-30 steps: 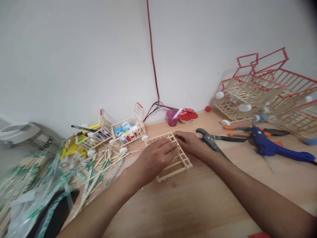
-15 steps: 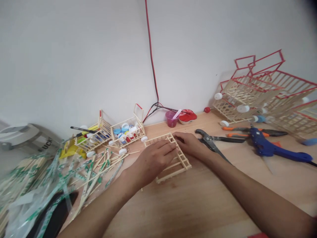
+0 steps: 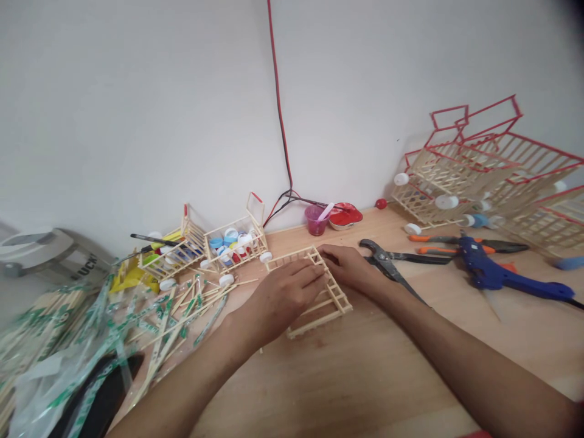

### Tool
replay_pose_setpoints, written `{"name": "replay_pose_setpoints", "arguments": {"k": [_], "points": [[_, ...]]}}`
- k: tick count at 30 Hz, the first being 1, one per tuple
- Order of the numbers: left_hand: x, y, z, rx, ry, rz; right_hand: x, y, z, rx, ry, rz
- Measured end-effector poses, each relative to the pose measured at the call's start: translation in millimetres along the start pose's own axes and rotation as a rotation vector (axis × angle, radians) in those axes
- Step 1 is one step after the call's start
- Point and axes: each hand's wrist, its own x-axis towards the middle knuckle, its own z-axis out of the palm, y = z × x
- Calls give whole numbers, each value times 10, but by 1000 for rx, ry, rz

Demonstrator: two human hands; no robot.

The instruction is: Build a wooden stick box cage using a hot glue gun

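Observation:
A flat lattice of pale wooden sticks (image 3: 319, 310) lies on the wooden table in front of me. My left hand (image 3: 283, 298) rests across its near left side, fingers together on the rungs and hiding part of it. My right hand (image 3: 347, 266) grips its far right corner, and the fingertips of both hands nearly meet there. Large black-handled cutters (image 3: 392, 258) lie just right of my right hand.
Small stick carts with bottle-cap wheels (image 3: 235, 246) stand left, beside loose sticks and a green-printed plastic bag (image 3: 68, 347). Right are red-trimmed stick carts (image 3: 456, 182), orange-handled pliers (image 3: 465, 244) and a blue glue gun (image 3: 497, 277). A pink cup (image 3: 316, 220) stands by the wall.
The whole view has drifted slightly as my head moved. Both hands stay on the stick lattice, with little visible movement.

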Motion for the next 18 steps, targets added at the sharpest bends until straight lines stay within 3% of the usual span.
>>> {"name": "replay_pose_setpoints", "arguments": {"k": [14,18], "points": [[-17,-7,-12,-17,-20,-3,-4,-20,12,-28,31,-7],[-11,-11,-20,-28,-16,-6,10,-78,-21,-62,125,13]]}}
